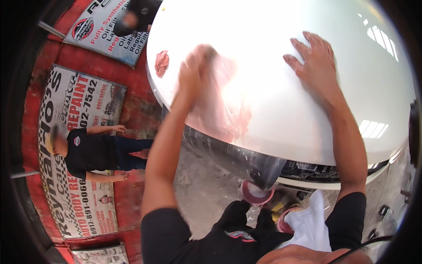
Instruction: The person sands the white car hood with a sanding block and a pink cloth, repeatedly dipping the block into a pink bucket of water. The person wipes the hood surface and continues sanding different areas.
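A white car hood [268,79] spreads out in front of me. My left hand [192,70] is on its left part, blurred by motion, with the fingers curled over a small dark thing at their tips that I cannot make out. Beside that hand a wet, pinkish smear [224,112] runs down to the hood's front edge. My right hand [315,64] lies flat on the right part of the hood, its fingers spread and holding nothing. A crumpled pink cloth [161,64] rests on the hood, left of my left hand.
Below the hood's edge are a dark grey panel [237,158] and a reddish bucket [257,199] on the concrete floor. A white towel [310,222] hangs by my right arm. A person in black [94,149] stands at left; another person [138,17] is farther off, near the banners.
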`<state>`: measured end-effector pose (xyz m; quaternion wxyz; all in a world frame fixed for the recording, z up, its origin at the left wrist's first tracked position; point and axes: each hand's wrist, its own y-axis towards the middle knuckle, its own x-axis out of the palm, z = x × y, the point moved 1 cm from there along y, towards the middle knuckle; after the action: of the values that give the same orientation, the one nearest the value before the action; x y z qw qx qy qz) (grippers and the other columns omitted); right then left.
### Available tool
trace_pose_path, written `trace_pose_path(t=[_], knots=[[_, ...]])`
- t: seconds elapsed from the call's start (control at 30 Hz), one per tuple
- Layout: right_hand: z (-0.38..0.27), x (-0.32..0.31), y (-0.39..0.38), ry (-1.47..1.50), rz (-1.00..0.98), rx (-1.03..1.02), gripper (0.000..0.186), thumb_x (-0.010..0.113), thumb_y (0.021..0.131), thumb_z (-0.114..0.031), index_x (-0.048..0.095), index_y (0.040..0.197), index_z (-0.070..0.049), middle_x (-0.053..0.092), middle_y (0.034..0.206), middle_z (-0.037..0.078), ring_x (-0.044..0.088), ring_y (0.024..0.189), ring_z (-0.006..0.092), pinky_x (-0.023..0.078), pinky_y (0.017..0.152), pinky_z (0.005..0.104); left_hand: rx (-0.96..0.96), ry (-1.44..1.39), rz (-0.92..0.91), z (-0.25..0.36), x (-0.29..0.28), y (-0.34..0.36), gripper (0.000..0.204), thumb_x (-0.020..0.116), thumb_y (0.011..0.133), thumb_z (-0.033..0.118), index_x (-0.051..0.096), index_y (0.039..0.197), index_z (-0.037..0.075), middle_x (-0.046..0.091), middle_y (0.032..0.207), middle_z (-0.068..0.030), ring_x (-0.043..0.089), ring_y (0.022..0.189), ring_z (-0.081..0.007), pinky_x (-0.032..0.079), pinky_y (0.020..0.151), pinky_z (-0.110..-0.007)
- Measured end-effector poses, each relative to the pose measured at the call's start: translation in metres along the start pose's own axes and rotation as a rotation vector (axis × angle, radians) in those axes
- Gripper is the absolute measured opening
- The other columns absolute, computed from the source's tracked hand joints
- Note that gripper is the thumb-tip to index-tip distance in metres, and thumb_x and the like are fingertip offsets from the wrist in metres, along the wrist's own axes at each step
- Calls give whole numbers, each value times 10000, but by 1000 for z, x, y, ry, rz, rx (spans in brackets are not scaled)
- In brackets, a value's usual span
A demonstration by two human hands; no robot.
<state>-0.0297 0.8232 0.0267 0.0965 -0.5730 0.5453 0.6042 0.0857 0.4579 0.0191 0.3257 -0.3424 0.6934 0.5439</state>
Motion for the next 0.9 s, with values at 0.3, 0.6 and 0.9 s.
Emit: trace_pose_path(t=[0.3,0.6,0.9], knots=[[22,9,2,-87,44,31,519,720,951,-443,724,1361,-125,576,1510,202,457,1460,339,297,1240,504,70,-210,-40,119,-6,-48,602,604,1012,240,460,1590,154,575,1519,-186,556,1357,-457,379,1140,-641],[19,8,-1,-6,0,39,510,725,949,-430,728,1357,-123,563,1529,188,454,1467,333,294,1248,508,112,56,-15,68,18,35,482,573,1032,239,597,1476,55,622,1444,-248,575,1370,-372,434,1137,-546],[5,2,-6,42,56,34,522,728,944,-438,726,1362,-125,576,1514,196,461,1462,324,299,1249,494,-356,-57,-276,14,3,82,502,539,1056,300,539,1505,75,703,1236,-263,670,1086,-477,528,957,-547]])
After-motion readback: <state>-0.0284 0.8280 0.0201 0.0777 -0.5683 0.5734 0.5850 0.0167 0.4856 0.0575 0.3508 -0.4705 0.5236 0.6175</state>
